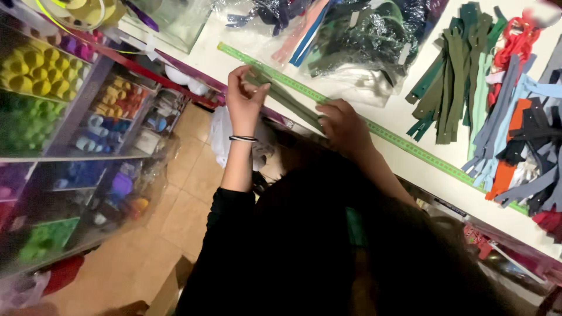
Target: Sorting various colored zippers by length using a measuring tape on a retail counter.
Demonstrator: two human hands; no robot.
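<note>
The left hand point(244, 96) pinches one end of a long dark green zipper point(287, 98), and the right hand point(344, 124) presses down on its other end. The zipper lies stretched out flat on the white worktop point(404, 114), right along a green measuring tape point(386, 133) (the tape runs from far left to near right).

The zipper looks light, thin and floppy, so it would sag if held in the middle. Holding it by both ends, as now, seems best for keeping it straight.

More zippers point(451, 82) in many colours lie in a heap to the right. Clear bags point(345, 35) sit at the far side.
</note>
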